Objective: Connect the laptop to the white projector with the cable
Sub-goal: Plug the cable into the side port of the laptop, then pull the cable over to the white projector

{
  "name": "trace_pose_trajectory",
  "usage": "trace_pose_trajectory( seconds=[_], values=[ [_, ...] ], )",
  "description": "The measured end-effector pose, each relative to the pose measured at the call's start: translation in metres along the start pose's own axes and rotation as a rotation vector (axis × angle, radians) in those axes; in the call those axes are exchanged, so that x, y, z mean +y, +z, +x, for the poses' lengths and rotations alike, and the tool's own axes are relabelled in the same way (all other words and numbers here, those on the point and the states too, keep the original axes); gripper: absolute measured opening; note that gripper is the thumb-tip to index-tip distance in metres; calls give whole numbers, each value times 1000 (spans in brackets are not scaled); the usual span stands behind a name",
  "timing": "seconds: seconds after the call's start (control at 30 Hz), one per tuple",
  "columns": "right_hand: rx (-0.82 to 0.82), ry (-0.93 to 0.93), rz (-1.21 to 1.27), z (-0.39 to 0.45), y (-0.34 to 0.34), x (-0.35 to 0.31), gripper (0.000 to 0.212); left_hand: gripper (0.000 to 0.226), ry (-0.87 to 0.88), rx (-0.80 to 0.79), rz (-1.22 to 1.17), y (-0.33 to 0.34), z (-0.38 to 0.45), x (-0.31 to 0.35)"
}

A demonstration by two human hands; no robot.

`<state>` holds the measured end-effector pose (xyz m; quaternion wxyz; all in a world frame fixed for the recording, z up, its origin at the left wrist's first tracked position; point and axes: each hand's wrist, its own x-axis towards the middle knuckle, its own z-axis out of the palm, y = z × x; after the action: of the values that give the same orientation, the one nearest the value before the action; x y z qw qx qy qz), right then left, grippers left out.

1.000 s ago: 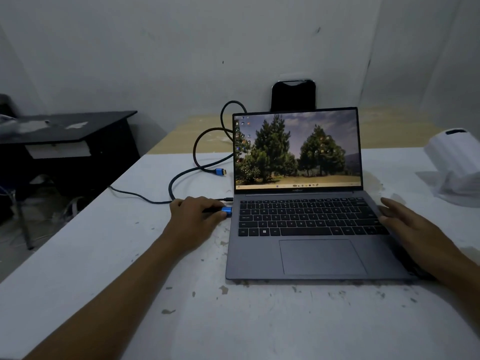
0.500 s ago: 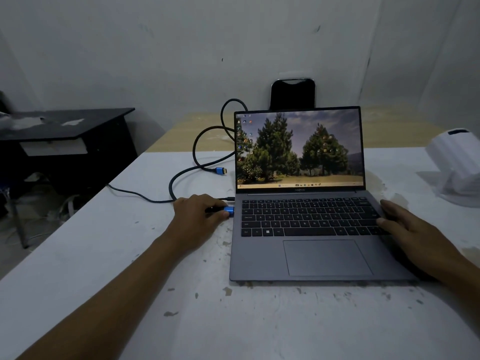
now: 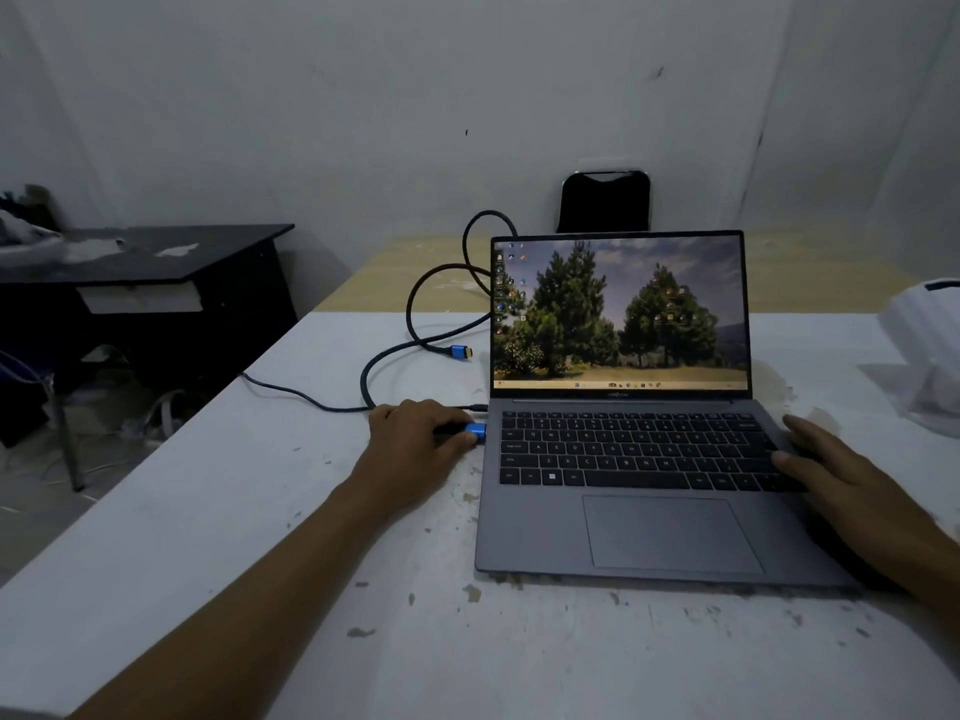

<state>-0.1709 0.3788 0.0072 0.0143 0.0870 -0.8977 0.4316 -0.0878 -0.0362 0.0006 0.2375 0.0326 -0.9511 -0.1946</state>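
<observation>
An open grey laptop [image 3: 649,517] stands on the white table [image 3: 260,511], its screen showing trees. My left hand [image 3: 415,441] grips a blue cable plug [image 3: 477,431] pressed against the laptop's left side. The black cable [image 3: 410,324] loops behind, and its other blue plug [image 3: 460,351] lies loose on the table left of the screen. My right hand [image 3: 831,475] rests flat on the laptop's right edge, fingers spread over the keys. The white projector [image 3: 924,335] sits at the far right, partly cut off by the frame.
A thin dark cord [image 3: 301,392] runs from the laptop's left side off the table's left edge. A black desk [image 3: 156,262] stands to the left, a black chair [image 3: 605,200] behind the table against the wall. Crumpled white material [image 3: 940,402] lies under the projector.
The view has shifted slightly. My left hand stays on the blue plug at the laptop's left side; my right hand stays on the right edge.
</observation>
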Motion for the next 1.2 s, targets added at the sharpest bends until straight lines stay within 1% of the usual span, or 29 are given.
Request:
trace_pose_trajectory(
  seconds=[0.07, 0.17, 0.2, 0.23, 0.27, 0.4, 0.47, 0.53, 0.6, 0.63, 0.73, 0.77, 0.83, 0.93, 1.03, 1.1, 1.2],
  values=[
    [30, 2, 104, -1, -1, -2, 43, 26, -2, 29, 0, -2, 0, 4],
    [106, -15, 161, -1, -4, -3, 28, 22, -40, 177, -34, -11, 26, 1],
    [123, -19, 174, -2, -4, -3, 24, 23, -73, 202, -12, -14, 40, -6],
    [138, -21, 183, -1, -5, -3, 22, 24, -123, 192, 27, -17, 56, -14],
    [154, -11, 185, 0, -6, -3, 21, 25, -183, 149, 68, -19, 71, -22],
    [175, 35, 162, 7, -6, -1, 30, 38, -380, -48, 186, -20, 122, -47],
    [176, 65, 167, 9, -6, 1, 23, 50, -532, -107, 145, -14, 144, -55],
    [167, 92, 159, 10, -7, 3, 19, 66, -689, -140, 23, -9, 164, -62],
    [169, 103, 166, 11, -6, 4, 32, 71, -765, -157, -73, -1, 182, -67],
    [180, 104, 174, 10, -5, 4, 42, 68, -779, -161, -104, 3, 188, -71],
    [191, 121, 188, 15, -3, 6, 77, 54, -741, -178, -133, 10, 199, -79],
    [192, 133, 194, 16, -2, 8, 85, 51, -717, -187, -125, 13, 203, -85],
    [202, 140, 197, 16, -2, 8, 90, 44, -689, -192, -93, 13, 206, -91],
    [234, 139, 198, 15, -2, 7, 88, 36, -737, -75, -163, 12, 209, -93],
    [220, 152, 195, 13, -3, 5, 79, 30, -841, 135, -349, 6, 211, -92],
    [197, 163, 218, 12, -4, 6, 75, 29, -894, 262, -456, -3, 213, -94],
    [177, 176, 307, 11, -10, -5, 55, 30, -938, 386, -577, -19, 215, -109]
  ],
)
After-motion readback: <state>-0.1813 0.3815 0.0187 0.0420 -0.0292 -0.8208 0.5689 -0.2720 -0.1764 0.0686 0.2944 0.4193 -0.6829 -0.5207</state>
